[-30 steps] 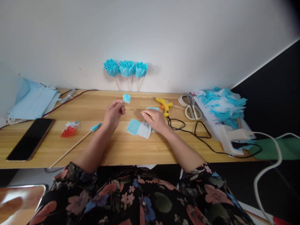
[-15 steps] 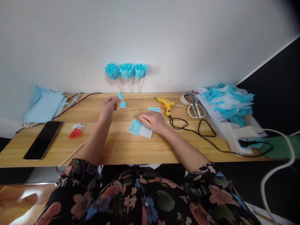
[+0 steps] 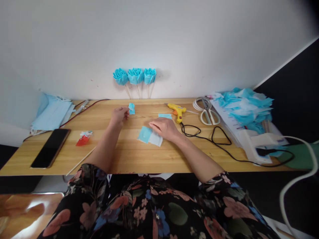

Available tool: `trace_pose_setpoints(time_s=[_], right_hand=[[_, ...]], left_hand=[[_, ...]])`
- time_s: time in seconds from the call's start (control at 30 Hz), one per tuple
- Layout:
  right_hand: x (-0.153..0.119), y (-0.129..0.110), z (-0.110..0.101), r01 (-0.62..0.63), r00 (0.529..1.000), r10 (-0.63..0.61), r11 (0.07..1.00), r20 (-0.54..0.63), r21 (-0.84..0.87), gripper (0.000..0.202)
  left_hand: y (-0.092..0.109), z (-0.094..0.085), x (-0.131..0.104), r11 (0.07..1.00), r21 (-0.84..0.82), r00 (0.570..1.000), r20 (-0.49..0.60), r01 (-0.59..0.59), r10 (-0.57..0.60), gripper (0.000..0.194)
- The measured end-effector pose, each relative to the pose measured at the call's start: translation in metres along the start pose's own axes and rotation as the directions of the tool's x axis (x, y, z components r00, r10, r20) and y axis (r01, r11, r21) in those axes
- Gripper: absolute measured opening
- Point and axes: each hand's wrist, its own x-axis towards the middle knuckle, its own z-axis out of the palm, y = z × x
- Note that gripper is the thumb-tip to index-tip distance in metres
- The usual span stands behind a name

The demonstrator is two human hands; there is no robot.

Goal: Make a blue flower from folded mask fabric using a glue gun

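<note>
Between thumb and fingertips, my left hand (image 3: 121,115) pinches a small folded piece of blue mask fabric (image 3: 131,106). It is held just over another small blue fabric piece (image 3: 132,112) on the table, partly covering it. My right hand (image 3: 164,128) rests on the table, fingers together and curled, over the edge of a white fabric square (image 3: 156,139). What is under its fingertips is hidden. A blue fabric square (image 3: 145,134) lies beside the white one, and a blue strip (image 3: 164,116) lies just behind my right hand.
Three blue fabric roses (image 3: 135,76) on sticks lean against the wall. A yellow glue gun (image 3: 177,109), scissors (image 3: 209,117) and a fabric pile (image 3: 246,104) are rightward. Masks (image 3: 52,114), a phone (image 3: 51,148), a red packet (image 3: 84,138) and a stick (image 3: 81,161) lie left.
My left hand has moved slightly right and lowered the folded blue piece onto or just above the small piece on the table. My right hand stays in place.
</note>
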Motion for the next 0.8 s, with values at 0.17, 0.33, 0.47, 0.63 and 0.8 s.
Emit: trace_pose_setpoints(time_s=[0.17,0.33,0.47,0.63,0.8], right_hand=[[-0.001,0.001,0.000,-0.007,1.000,0.007,1.000,0.014,0.001,0.034],[0.000,0.003,0.001,-0.023,1.000,0.023,1.000,0.020,0.011,0.033],[-0.001,0.006,0.001,-0.026,1.000,0.026,1.000,0.003,0.009,0.032],[0.001,0.010,-0.011,-0.056,0.993,0.051,0.998,-0.104,-0.042,0.034],[0.003,0.018,-0.026,-0.170,0.944,0.136,0.981,-0.300,-0.090,0.048]], left_hand=[[-0.007,-0.001,0.002,0.986,0.166,1.000,-0.017,0.017,-0.014,0.015],[-0.013,-0.005,0.002,0.895,0.434,0.990,-0.038,-0.104,0.133,0.014],[-0.011,-0.009,0.000,0.621,0.757,0.959,0.029,-0.204,0.281,0.020],[0.003,-0.011,-0.017,0.492,0.856,0.961,0.019,-0.158,0.276,0.024],[0.018,0.000,-0.044,0.479,0.828,0.928,0.122,-0.290,0.351,0.027]])
